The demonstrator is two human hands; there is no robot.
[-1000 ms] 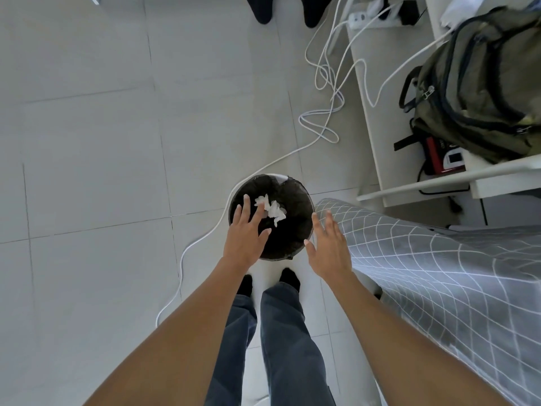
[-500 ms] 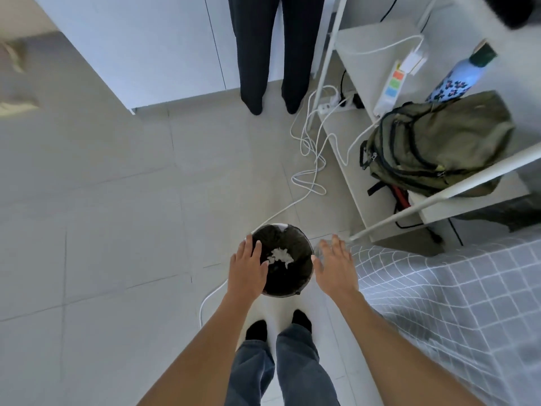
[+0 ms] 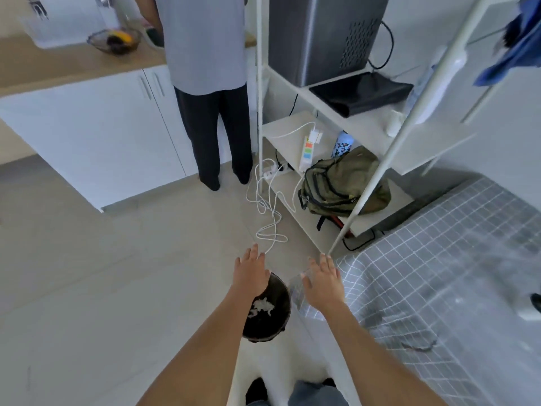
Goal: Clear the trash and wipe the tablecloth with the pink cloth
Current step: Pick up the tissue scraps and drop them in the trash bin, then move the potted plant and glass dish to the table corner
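A person stands over a small dark trash bin (image 3: 270, 315) on a pale tiled floor (image 3: 96, 273), both bare hands stretched forward with fingers spread and holding nothing. The left hand (image 3: 252, 273) hovers above the bin's far-left rim, its fingers reaching past that rim over open floor. The right hand (image 3: 323, 284) hangs just right of the bin, over the draped corner of the grey checked tablecloth (image 3: 439, 276), whose edge falls close beside the bin's right wall. Crumpled white paper trash (image 3: 261, 306) lies inside the bin. No pink cloth can be made out in this view. Beyond the bin, a loose white cable (image 3: 270, 215) coils across the floor toward a white shelf rack (image 3: 363, 183) holding an olive backpack (image 3: 342, 186); the rack's front leg comes down near the tablecloth corner. Left of the bin the floor runs wide and open to white cabinets (image 3: 96, 133), where a second person (image 3: 210, 92) stands.
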